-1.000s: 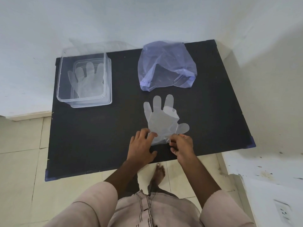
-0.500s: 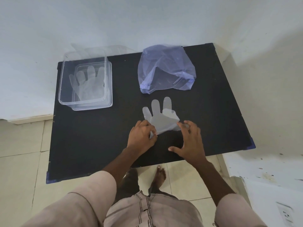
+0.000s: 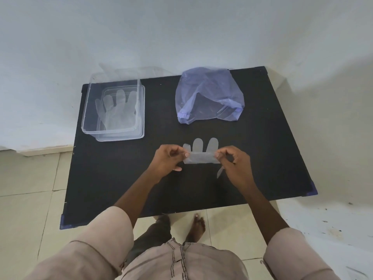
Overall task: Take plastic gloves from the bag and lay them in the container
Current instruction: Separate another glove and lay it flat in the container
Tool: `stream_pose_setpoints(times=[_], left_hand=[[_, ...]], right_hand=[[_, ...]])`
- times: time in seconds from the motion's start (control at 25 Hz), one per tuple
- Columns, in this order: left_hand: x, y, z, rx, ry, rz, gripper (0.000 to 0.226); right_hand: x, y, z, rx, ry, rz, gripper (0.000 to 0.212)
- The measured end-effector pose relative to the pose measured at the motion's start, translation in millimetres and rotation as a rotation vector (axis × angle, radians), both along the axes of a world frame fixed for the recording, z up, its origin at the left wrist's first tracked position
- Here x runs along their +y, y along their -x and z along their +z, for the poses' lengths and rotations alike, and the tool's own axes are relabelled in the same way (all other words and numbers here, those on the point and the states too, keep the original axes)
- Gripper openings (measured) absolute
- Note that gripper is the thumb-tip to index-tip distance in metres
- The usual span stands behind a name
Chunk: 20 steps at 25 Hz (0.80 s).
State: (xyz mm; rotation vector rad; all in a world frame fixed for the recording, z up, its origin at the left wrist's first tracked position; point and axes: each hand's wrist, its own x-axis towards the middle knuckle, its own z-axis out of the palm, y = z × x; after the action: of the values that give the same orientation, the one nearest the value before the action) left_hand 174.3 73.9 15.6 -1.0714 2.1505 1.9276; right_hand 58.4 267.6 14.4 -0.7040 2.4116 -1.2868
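A thin clear plastic glove [image 3: 201, 156] hangs stretched between my two hands just above the black table [image 3: 121, 178], its fingers pointing away from me. My left hand [image 3: 169, 160] pinches the glove's left cuff corner and my right hand [image 3: 234, 164] pinches the right corner. A clear plastic container [image 3: 88, 118] stands at the table's far left with another glove [image 3: 117, 112] lying flat inside. The bluish plastic bag [image 3: 210, 96] lies at the far middle, its mouth facing me.
The table stands against a white wall [image 3: 181, 37], with a second wall close on the right. Tiled floor [image 3: 26, 209] shows left of and below the table. My bare feet [image 3: 197, 225] stand at the table's near edge.
The glove lay flat on the table under my fingertips. Both hands have since pinched its cuff corners and lifted it, pulling the cuff taut between them.
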Motion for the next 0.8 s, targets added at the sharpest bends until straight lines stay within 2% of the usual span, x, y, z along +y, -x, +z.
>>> stream_pose_setpoints(times=[0.16,0.32,0.44,0.68,0.8], left_hand=[[-12,5,23,0.163,-0.139,0.084,0.018],[-39,13,57,0.285,-0.120,0.086,0.014],[-68,21,84,0.339,-0.065,0.110,0.004],[-159,27,130,0.298,0.023,0.202,0.006],[-201,28,141,0.297,0.045,0.239,0.013]], right_hand=[[-14,11,20,-0.152,0.094,0.016,0.010],[-48,21,59,-0.368,0.234,0.028,0.013],[-87,36,90,-0.454,0.243,0.034,0.015],[-201,59,142,-0.465,0.105,0.090,0.017],[-253,66,159,-0.402,0.016,0.090,0.019]])
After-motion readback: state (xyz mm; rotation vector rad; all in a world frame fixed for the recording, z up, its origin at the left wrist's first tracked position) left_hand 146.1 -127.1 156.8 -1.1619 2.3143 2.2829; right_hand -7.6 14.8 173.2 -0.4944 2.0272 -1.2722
